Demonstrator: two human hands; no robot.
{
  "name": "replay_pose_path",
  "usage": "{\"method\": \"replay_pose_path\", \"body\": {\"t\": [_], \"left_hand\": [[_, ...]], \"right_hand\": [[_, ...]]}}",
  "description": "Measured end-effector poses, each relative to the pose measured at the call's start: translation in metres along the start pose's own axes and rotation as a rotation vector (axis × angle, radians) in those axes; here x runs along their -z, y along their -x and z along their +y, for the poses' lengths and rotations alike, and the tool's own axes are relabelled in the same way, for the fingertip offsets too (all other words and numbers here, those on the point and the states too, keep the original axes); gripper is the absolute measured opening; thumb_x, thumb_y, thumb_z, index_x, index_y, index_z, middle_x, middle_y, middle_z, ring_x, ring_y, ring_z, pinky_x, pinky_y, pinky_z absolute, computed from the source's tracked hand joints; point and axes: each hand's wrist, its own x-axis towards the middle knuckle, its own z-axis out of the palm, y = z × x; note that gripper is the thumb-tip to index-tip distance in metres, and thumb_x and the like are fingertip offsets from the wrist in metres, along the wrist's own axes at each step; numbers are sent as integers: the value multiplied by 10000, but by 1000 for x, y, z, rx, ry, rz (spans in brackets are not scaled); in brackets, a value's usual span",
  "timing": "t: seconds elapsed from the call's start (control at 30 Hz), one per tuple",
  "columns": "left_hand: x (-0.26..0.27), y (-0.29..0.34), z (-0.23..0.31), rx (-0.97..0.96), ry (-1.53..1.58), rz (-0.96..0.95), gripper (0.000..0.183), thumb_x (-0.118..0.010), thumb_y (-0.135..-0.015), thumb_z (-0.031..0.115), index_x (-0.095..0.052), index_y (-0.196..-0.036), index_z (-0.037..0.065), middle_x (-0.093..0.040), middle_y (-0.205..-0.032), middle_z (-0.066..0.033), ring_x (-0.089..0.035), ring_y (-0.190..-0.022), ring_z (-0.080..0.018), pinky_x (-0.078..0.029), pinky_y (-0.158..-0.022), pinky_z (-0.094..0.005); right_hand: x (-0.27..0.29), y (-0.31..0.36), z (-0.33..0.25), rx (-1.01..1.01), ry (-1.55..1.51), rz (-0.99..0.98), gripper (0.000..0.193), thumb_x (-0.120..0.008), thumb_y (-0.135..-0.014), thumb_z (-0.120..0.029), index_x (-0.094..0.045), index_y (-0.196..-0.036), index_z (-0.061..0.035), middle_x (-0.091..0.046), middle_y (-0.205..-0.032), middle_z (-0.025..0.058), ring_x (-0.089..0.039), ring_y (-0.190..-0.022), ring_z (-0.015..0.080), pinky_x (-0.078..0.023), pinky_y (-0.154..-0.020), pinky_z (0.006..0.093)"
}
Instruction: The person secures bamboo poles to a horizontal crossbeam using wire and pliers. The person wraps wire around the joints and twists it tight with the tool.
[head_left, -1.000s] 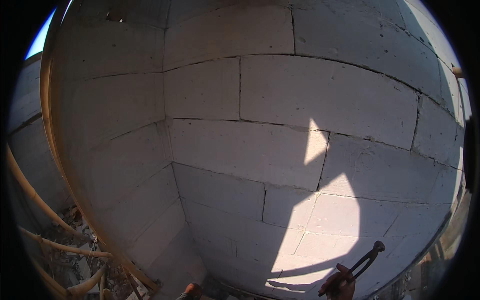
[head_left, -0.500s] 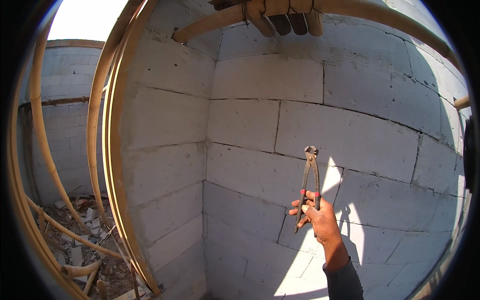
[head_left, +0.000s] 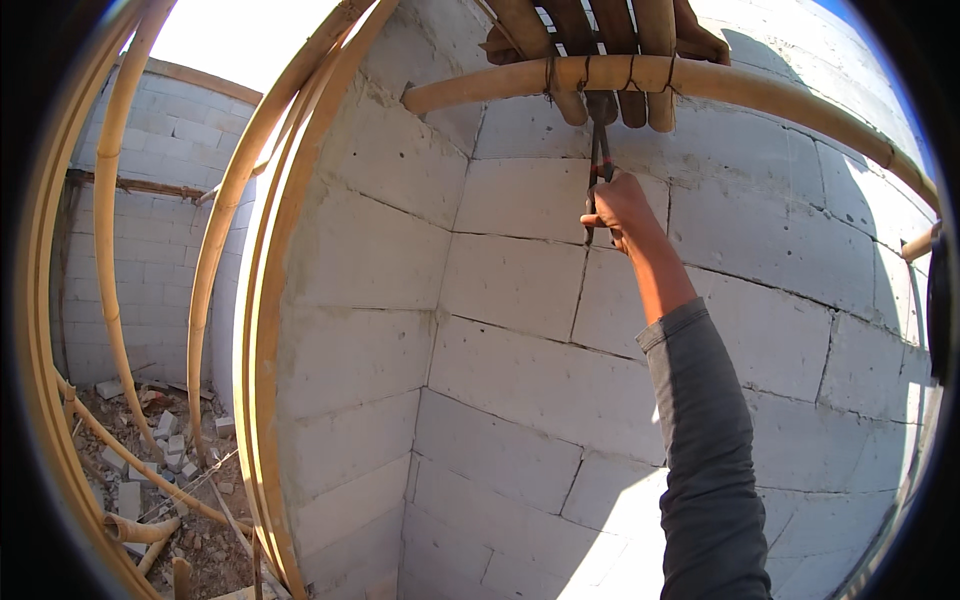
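Under the horizontal bamboo pole (head_left: 700, 80) near the top of the grey block wall (head_left: 520, 330), a pair of dark metal pincers with reddish handles (head_left: 599, 150) stands almost upright, long axis vertical, head pointing up at the wire-tied joint, handles running down into the right hand (head_left: 620, 208). That hand is closed around the handles, its grey-sleeved forearm rising from the lower edge; the left hand is not in view. Four short bamboo slats (head_left: 590, 25) cross over the pole, lashed to it with thin dark wire (head_left: 550, 75). Along the wall's left edge several long curved bamboo poles (head_left: 265, 300) rise, bunched together, and another stands apart nearer the left rim. Beyond them a second block wall (head_left: 150, 250) encloses a dirt floor (head_left: 150, 480) strewn with pale broken block pieces (head_left: 170, 450). Sunlight falls on the wall's lower right corner.
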Motion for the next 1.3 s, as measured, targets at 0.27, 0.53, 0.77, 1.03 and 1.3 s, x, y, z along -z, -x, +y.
{"method": "replay_pose_path", "body": {"t": [0.27, 0.53, 0.77, 1.03, 1.3], "left_hand": [[3, -6, -11, 42, 43, -8, 316, -631, -875, 219, -639, -1010, -66, -697, -857, -134, -659, -704, -205, -537, -635, -328], [-2, -7, -15, 46, 95, -22, 325, -633, -874, 215, -636, -1023, -74, -698, -868, -138, -661, -712, -209, -540, -646, -330], [-16, -5, -3, -10, 154, -28, 333, -635, -874, 211, -633, -1034, -80, -699, -878, -141, -662, -719, -214, -542, -657, -331], [-54, 251, 339, -799, 238, -148, 301, -638, -914, 197, -644, -1098, -41, -688, -1015, -94, -621, -970, -127, -485, -862, -267], [-52, 486, 623, -2028, 539, -124, 372, -615, -936, 273, -605, -1136, -41, -667, -1045, -114, -619, -995, -166, -479, -866, -280]], "right_hand": [[-12, -10, -25, -6, 85, 15, 206, -485, -806, -1, -519, -1008, 23, -429, -785, 25, -487, -615, 158, -620, -595, 328], [8, -25, -23, 150, 81, -201, 209, -541, -890, -19, -529, -1090, 42, -541, -942, 132, -631, -799, 253, -579, -672, 413], [19, -2, -58, -61, -92, -225, 216, -511, -910, -31, -537, -1119, 18, -577, -912, 117, -636, -809, 237, -606, -740, 378], [5, -1, -55, -58, 56, -129, 197, -518, -931, -66, -534, -1107, 22, -621, -977, 146, -648, -812, 237, -601, -765, 398], [10, -9, -39, -62, -255, -306, 236, -532, -988, -179, -558, -1109, 22, -642, -910, 113, -671, -743, 211, -600, -669, 368]]}}
